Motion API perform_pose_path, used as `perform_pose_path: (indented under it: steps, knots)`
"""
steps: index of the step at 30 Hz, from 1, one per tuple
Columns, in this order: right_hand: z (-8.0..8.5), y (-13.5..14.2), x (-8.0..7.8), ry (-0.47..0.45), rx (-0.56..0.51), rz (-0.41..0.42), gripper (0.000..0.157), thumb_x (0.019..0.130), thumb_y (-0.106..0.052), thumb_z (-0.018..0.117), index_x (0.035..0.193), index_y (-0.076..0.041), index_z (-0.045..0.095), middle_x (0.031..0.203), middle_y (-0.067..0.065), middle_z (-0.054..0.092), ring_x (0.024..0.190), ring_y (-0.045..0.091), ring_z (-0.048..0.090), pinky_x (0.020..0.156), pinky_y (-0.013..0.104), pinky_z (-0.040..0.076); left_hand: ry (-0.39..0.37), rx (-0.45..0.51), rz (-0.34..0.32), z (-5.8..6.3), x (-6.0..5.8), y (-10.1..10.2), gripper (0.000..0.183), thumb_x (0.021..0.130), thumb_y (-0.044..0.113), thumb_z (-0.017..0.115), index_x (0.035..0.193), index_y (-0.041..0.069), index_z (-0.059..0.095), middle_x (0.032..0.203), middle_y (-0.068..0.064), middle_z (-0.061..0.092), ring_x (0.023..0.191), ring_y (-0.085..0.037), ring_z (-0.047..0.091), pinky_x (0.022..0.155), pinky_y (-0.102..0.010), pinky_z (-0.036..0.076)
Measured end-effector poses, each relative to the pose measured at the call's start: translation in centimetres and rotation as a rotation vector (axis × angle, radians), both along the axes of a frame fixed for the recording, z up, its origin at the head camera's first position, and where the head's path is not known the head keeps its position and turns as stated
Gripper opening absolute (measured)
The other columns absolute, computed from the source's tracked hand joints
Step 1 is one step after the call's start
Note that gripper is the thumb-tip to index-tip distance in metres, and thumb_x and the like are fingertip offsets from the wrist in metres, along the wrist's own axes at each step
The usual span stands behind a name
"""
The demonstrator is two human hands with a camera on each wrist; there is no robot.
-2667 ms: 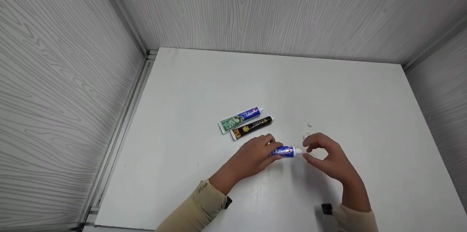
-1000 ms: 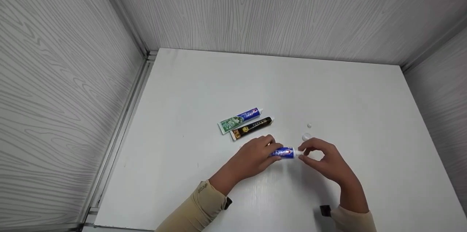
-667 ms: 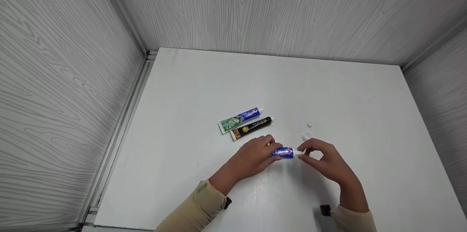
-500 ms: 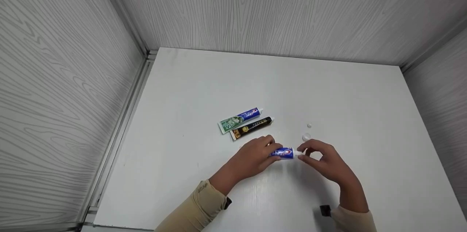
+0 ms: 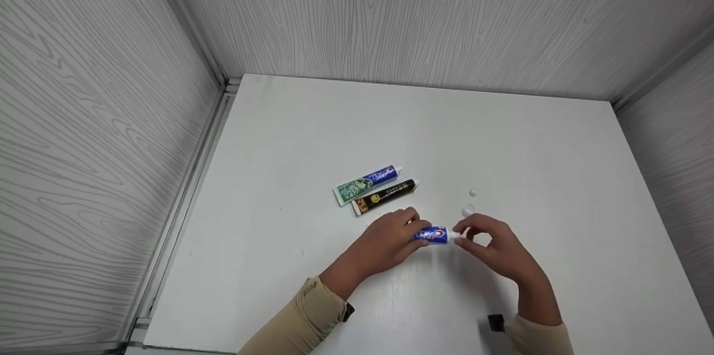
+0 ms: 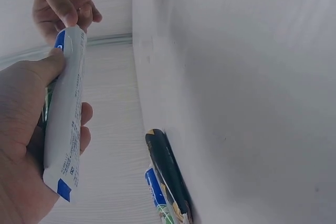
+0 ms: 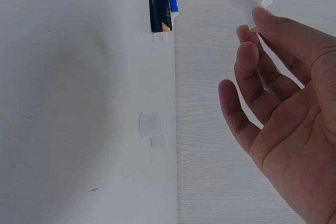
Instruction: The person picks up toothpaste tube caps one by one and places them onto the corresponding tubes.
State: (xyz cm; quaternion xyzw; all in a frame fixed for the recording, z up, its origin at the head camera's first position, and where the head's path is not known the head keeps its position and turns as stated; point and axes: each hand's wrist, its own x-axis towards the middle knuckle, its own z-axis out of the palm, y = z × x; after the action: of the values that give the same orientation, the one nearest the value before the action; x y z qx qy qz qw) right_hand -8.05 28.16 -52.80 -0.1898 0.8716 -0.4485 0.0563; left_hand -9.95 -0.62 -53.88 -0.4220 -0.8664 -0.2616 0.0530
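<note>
My left hand [image 5: 387, 239] grips a blue toothpaste tube [image 5: 435, 235] around its body, held roughly level with the white end pointing right. In the left wrist view the tube's pale printed back [image 6: 68, 108] and flat crimped end show, with the thumb along one side. The thumb and index finger of my right hand [image 5: 496, 243] pinch the small white cap [image 5: 454, 236] at the tube's end. Their tips partly hide it. In the right wrist view the other fingers of that hand are loosely bent below the tube.
Left of the hands, a green-and-blue toothpaste tube [image 5: 365, 183] and a black toothpaste tube [image 5: 386, 197] lie side by side on the white table [image 5: 290, 137]. Behind the right hand lie a larger round white cap [image 5: 468, 209] and a smaller white cap [image 5: 472, 192].
At the earliest frame the right thumb and index finger stood apart at the tube's white end; now they pinch it. Since then both hands have stayed nearly still. The things on the table have not moved.
</note>
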Motion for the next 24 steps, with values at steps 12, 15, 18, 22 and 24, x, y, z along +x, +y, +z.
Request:
perform_pose_path:
  steps: [12,15,18,22,24]
  knots:
    - [-0.3,0.6,-0.2,0.088,0.006,-0.142,0.028,0.095,0.002,0.076,0.115,-0.018,0.074,0.118,-0.004,0.071,0.097,0.011,0.064,0.090,0.020,0.055,0.038,-0.029,0.060,-1.0,-0.7,-0.2,0.034,0.107,0.037,0.066,0.132,0.014,0.071,0.109,-0.001,0.064,0.087,-0.013,0.059,0.078,-0.030,0.052]
    - [-0.4,0.9,-0.3,0.088,-0.004,-0.193,0.027,0.095,0.002,0.076,0.117,-0.014,0.074,0.117,-0.002,0.071,0.095,0.011,0.065,0.090,0.017,0.053,0.025,-0.054,0.083,-1.3,-0.9,-0.3,0.034,0.107,0.037,0.066,0.133,0.015,0.070,0.110,-0.001,0.064,0.087,-0.013,0.059,0.077,-0.031,0.052]
    - [-0.7,1.2,-0.3,0.088,-0.003,-0.228,0.026,0.096,0.002,0.075,0.118,-0.011,0.074,0.117,0.000,0.071,0.095,0.011,0.065,0.089,0.016,0.052,0.010,-0.079,0.103,-1.7,-1.1,-0.4,0.034,0.106,0.035,0.068,0.133,0.016,0.070,0.110,-0.001,0.064,0.088,-0.014,0.060,0.078,-0.032,0.052]
    - [-1.1,1.3,-0.3,0.072,-0.008,-0.245,0.023,0.098,0.000,0.074,0.118,-0.011,0.074,0.117,0.001,0.072,0.096,0.012,0.065,0.090,0.018,0.052,-0.030,-0.111,0.119,-2.2,-1.4,-0.5,0.033,0.105,0.033,0.069,0.133,0.016,0.069,0.110,-0.001,0.063,0.090,-0.016,0.060,0.079,-0.033,0.052]
    - [-1.2,1.3,-0.2,0.061,-0.012,-0.249,0.022,0.098,-0.001,0.074,0.117,-0.012,0.074,0.117,0.000,0.072,0.096,0.012,0.065,0.090,0.019,0.053,-0.049,-0.126,0.124,-2.5,-1.6,-0.5,0.033,0.106,0.032,0.068,0.134,0.016,0.069,0.111,-0.001,0.063,0.091,-0.016,0.060,0.079,-0.033,0.052]
